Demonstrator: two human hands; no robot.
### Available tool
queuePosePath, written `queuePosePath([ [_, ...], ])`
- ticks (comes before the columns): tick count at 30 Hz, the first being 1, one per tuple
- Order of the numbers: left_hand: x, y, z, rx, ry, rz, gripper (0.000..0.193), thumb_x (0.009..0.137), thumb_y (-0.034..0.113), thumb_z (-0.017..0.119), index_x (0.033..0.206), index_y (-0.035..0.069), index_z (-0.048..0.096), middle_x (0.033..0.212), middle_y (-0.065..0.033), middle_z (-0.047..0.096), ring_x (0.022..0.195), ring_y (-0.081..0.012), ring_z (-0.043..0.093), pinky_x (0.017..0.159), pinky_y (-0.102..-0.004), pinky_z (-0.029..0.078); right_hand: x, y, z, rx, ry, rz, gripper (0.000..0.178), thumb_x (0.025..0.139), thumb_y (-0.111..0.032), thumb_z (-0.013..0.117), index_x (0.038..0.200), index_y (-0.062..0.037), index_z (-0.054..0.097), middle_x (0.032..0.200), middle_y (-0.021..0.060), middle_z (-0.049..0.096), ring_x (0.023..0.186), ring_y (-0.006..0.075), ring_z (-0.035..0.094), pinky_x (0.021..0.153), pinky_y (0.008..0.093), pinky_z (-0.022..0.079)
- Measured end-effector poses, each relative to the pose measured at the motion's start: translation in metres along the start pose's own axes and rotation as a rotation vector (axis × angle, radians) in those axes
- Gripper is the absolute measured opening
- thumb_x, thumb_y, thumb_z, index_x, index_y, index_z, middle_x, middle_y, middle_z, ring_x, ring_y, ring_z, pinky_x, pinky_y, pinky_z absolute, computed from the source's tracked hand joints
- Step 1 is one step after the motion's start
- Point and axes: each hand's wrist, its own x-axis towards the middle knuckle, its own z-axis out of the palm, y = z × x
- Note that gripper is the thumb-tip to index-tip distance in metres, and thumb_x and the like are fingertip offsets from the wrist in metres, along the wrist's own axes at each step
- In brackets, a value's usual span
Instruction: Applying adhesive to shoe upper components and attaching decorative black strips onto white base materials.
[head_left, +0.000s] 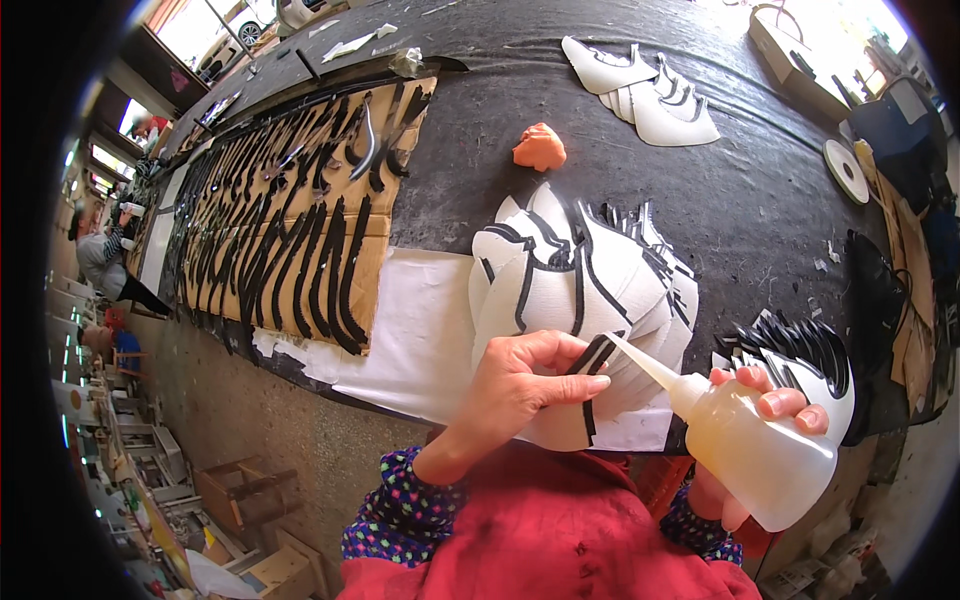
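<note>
My left hand [520, 385] pinches a black strip [592, 355] against the top white shaped piece of a fanned pile [560, 280] of white pieces with black trim. My right hand [765, 420] grips a translucent squeeze bottle [755, 445] of pale glue, tilted so that its pointed nozzle [640, 362] touches the black strip by my left fingertips. The pile lies on a dark worktable [760, 200], partly on a white sheet [420, 330].
A cardboard sheet [290, 230] at the left carries several curved black strips. An orange lump [540, 148] lies beyond the pile, more white pieces [650, 95] at the far side, another black-and-white stack [800, 350] at right. A person [100, 255] sits far left.
</note>
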Motion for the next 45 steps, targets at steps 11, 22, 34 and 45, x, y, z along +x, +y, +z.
queuePosePath([
  [11,0.0,0.001,-0.003,0.001,0.009,-0.016,0.018,0.073,0.01,0.073,0.088,0.001,0.067,0.074,-0.0004,0.064,0.065,-0.0037,0.054,0.059,-0.0174,0.041,-0.002,-0.004,-0.007,-0.015,0.079,-0.022,0.09,0.047,-0.034,0.087,0.121,-0.0154,0.04,0.118,0.0084,0.049,0.121,0.0375,0.04,0.1,0.0567,0.034],
  [22,0.0,0.0,-0.004,-0.03,0.008,-0.022,0.018,0.073,0.009,0.073,0.089,0.001,0.067,0.074,-0.0003,0.064,0.066,-0.0038,0.053,0.059,-0.0177,0.041,-0.003,0.003,-0.012,0.033,0.091,0.021,0.089,0.047,-0.035,0.087,0.121,-0.0152,0.04,0.117,0.0083,0.05,0.121,0.0366,0.041,0.099,0.0567,0.035],
  [34,0.0,0.001,-0.003,-0.041,0.014,-0.002,0.018,0.072,0.01,0.074,0.088,0.003,0.068,0.073,0.0017,0.063,0.064,-0.0029,0.051,0.056,-0.0171,0.037,-0.003,0.006,-0.011,0.03,0.099,-0.002,0.088,0.05,-0.032,0.087,0.122,-0.0142,0.039,0.117,0.0094,0.049,0.12,0.038,0.041,0.098,0.0567,0.036],
  [45,0.001,0.0,-0.002,-0.028,0.001,-0.017,0.019,0.073,0.01,0.074,0.089,0.002,0.068,0.073,0.0,0.064,0.063,-0.0031,0.053,0.057,-0.0165,0.038,-0.001,0.008,-0.021,0.077,-0.109,-0.014,0.09,0.056,-0.022,0.086,0.127,-0.014,0.032,0.124,0.0141,0.043,0.124,0.0412,0.035,0.1,0.0575,0.033],
])
